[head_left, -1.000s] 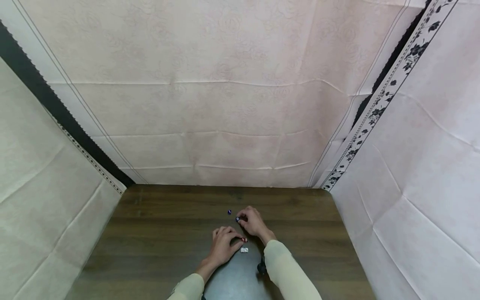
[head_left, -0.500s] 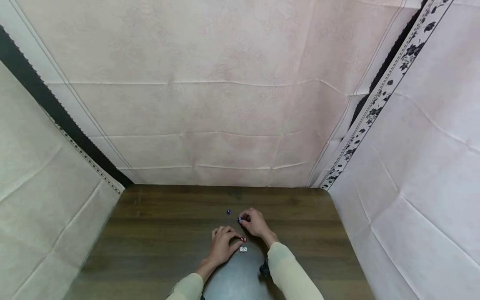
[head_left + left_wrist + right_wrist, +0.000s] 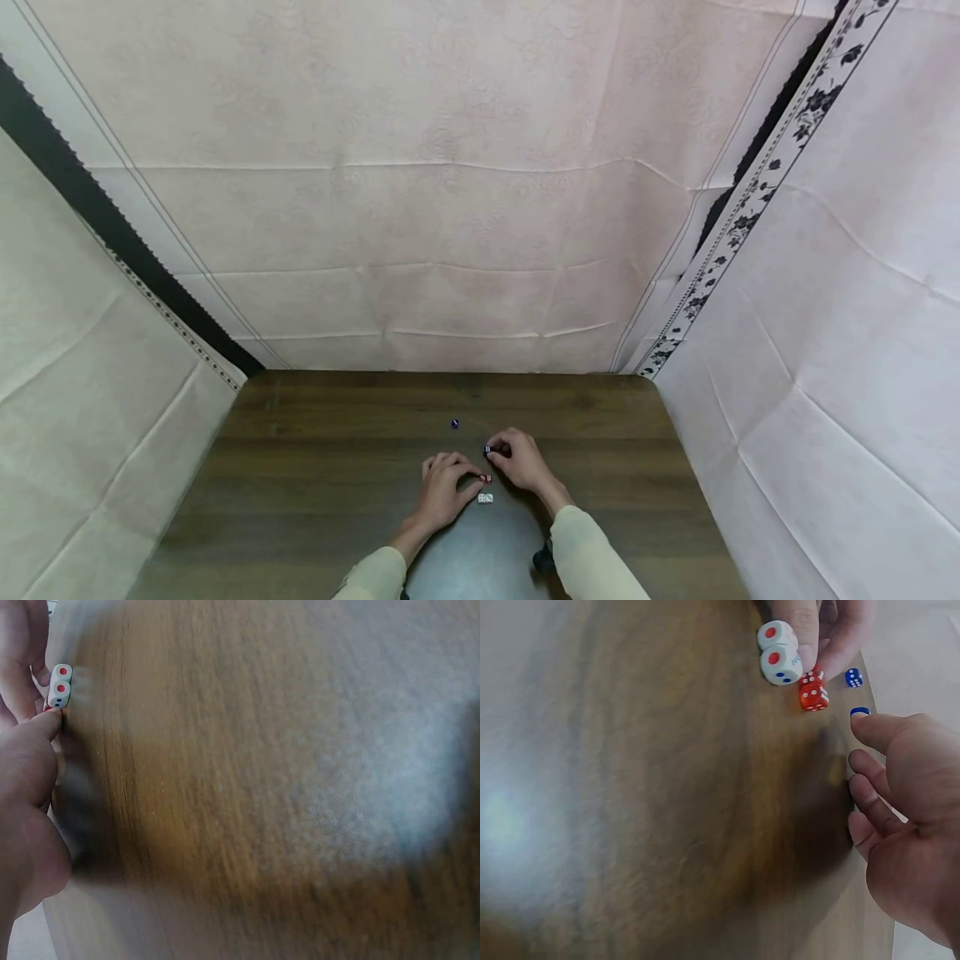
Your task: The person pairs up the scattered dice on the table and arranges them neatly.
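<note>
My left hand (image 3: 442, 493) rests low over the wooden table, its thumb and forefinger pinching a pair of small red dice (image 3: 814, 696) at one end. Two larger white dice (image 3: 781, 664) with red and blue pips stand side by side, touching, on the near side of the red pair. My right hand (image 3: 522, 463) pinches a blue die (image 3: 860, 711) between thumb and fingertip, just beyond and right of the red dice. Another blue die (image 3: 454, 424) lies alone farther back on the table. In the left wrist view the white dice (image 3: 61, 689) hide most of the red ones.
The wooden table (image 3: 322, 417) has rounded far corners. Pale cloth (image 3: 465, 308) hangs behind its far edge, with more cloth sheets on the left and right. A dark strap piece (image 3: 543, 558) shows under the right sleeve.
My right hand has drawn the pinched blue die nearer and to the right, away from the loose blue die and closer to the red dice. My left hand has stayed in place.
</note>
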The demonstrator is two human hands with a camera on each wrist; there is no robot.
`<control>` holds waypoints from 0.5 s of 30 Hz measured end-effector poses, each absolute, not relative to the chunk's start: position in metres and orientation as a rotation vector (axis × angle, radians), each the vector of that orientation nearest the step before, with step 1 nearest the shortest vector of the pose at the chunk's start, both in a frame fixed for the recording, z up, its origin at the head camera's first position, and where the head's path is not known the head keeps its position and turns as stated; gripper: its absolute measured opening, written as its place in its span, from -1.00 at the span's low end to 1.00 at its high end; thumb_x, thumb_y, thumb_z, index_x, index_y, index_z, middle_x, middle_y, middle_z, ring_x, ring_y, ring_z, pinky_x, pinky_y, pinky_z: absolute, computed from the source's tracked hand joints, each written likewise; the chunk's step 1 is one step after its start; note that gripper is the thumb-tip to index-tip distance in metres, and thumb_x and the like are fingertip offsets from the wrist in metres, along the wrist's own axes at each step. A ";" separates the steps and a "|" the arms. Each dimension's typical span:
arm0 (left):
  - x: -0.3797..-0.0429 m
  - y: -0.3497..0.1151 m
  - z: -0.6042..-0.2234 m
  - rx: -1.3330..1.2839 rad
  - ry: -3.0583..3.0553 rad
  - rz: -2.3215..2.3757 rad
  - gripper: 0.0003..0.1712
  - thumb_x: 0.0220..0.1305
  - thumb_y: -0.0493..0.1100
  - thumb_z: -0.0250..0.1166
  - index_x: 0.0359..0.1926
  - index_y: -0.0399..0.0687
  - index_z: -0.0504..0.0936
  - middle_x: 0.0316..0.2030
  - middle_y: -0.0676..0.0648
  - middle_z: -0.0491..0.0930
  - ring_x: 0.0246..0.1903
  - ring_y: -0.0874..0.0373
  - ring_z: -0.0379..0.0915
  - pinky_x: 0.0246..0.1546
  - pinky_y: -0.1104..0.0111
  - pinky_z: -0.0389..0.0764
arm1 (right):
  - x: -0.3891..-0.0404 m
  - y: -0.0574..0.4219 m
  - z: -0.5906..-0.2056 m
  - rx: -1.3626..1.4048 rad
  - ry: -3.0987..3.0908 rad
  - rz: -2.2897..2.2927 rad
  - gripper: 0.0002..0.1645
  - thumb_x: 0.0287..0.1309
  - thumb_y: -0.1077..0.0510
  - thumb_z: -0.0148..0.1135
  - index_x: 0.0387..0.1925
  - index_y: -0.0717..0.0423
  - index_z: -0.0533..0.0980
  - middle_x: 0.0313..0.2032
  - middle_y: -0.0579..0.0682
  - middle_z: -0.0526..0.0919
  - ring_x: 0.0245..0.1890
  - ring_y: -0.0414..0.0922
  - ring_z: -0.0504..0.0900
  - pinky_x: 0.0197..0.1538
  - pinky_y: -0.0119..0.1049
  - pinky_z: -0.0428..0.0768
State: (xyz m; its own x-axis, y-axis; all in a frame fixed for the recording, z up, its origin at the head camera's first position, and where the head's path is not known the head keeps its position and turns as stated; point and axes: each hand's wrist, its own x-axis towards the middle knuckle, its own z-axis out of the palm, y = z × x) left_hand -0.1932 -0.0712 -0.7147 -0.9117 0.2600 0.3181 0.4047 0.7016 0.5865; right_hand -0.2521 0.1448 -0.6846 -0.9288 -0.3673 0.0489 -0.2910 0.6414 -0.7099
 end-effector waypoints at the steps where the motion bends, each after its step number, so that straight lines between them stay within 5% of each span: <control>1: -0.193 -0.071 -0.715 -0.533 -2.700 -1.014 -0.85 0.35 -0.09 0.68 -0.09 0.14 0.92 -0.10 0.05 0.77 0.01 0.06 0.57 0.20 -0.14 0.37 | -0.250 0.146 -0.686 -0.559 2.761 -1.155 -0.84 0.55 0.18 0.45 0.06 0.05 0.79 0.00 -0.01 0.78 -0.02 -0.12 0.70 0.06 -0.17 0.69; 15: -0.193 -0.071 -0.714 -0.530 -2.697 -1.017 -0.87 0.37 -0.09 0.66 -0.10 0.14 0.92 -0.09 0.04 0.78 -0.01 0.05 0.57 0.18 -0.15 0.38 | -0.238 0.148 -0.692 -0.538 2.791 -1.097 -0.85 0.55 0.13 0.45 0.05 -0.04 0.80 0.06 -0.05 0.75 0.04 -0.11 0.65 0.14 -0.09 0.64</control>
